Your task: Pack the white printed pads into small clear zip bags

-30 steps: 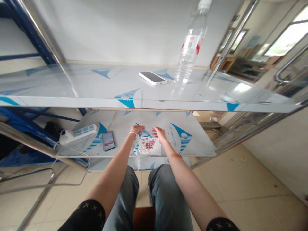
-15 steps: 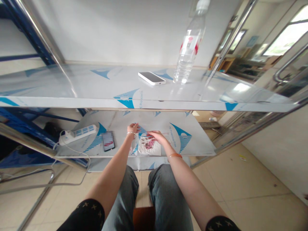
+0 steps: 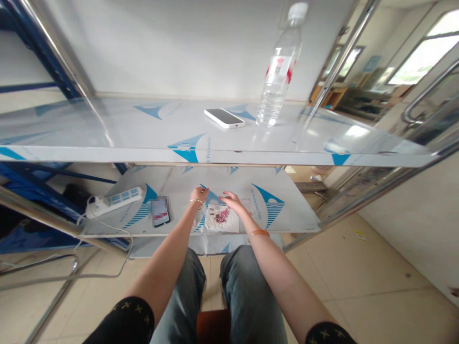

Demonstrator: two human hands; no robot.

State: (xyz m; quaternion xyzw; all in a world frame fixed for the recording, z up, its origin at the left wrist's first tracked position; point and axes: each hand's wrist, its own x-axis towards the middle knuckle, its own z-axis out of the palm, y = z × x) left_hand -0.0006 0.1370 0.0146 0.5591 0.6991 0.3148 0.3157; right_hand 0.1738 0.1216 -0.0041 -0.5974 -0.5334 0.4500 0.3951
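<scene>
On the lower shelf lies a white crinkled sheet or shallow tray (image 3: 231,226) with small dark-red, bead-like pieces (image 3: 222,216) on it. My left hand (image 3: 200,193) is just beyond its left corner, fingers pinched together; whatever they hold is too small to make out. Over the sheet's far right edge, my right hand (image 3: 232,200) has its thumb and fingers apart, and I see nothing in it. Clear plastic bags, hard to make out, lie beside the sheet, partly under my left wrist.
Left of my arms are a phone (image 3: 160,212) and a white power strip (image 3: 124,198) with its cable. The upper shelf (image 3: 136,136) crosses above my hands, bearing a white phone (image 3: 224,118) and a water bottle (image 3: 278,76). Metal posts flank the shelves.
My right hand's fingers have spread apart, and the pale strand seen under them before no longer shows. My left hand stays pinched in nearly the same place. The view shifts slightly.
</scene>
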